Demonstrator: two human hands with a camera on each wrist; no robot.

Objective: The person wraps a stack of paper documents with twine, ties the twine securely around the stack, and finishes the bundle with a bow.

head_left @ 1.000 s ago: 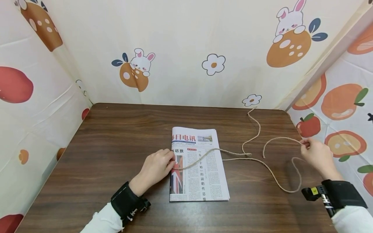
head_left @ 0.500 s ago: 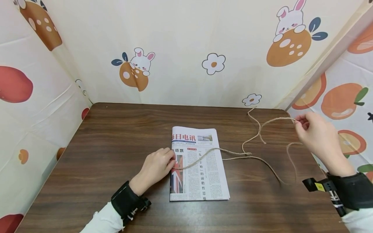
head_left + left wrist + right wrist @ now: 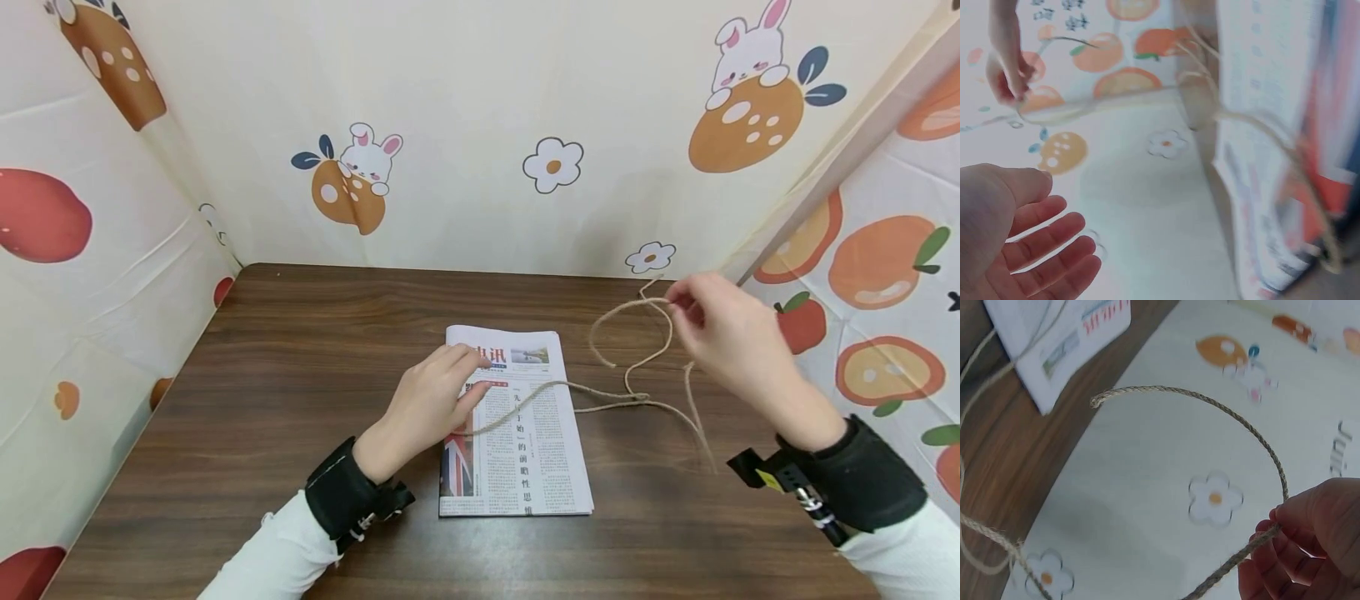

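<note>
A folded newspaper [image 3: 540, 458] lies on the table, with a length of beige twine [image 3: 551, 383] running across it and trailing off to its right. My left hand [image 3: 427, 396] hovers over the newspaper's left side, fingers spread; in the left wrist view the palm and fingers [image 3: 1054, 240] hold nothing. Raised over the table's back right, my right hand [image 3: 738, 337] pinches the twine between thumb and fingertips a short way from its end. In the right wrist view the free end of the twine [image 3: 1160, 389] curves out from the pinch in a wide arc.
The brown wooden table [image 3: 315, 333] is bounded by a printed cloth [image 3: 450, 200] behind and more cloth at both sides. Another stretch of twine [image 3: 670, 333] winds toward the table's back edge. Black bands with cameras are strapped to both wrists.
My right hand has moved up and left from the right side, bringing the twine's end toward the newspaper. My left hand has let go of the twine at the newspaper's left edge and lifted, fingers opened.
</note>
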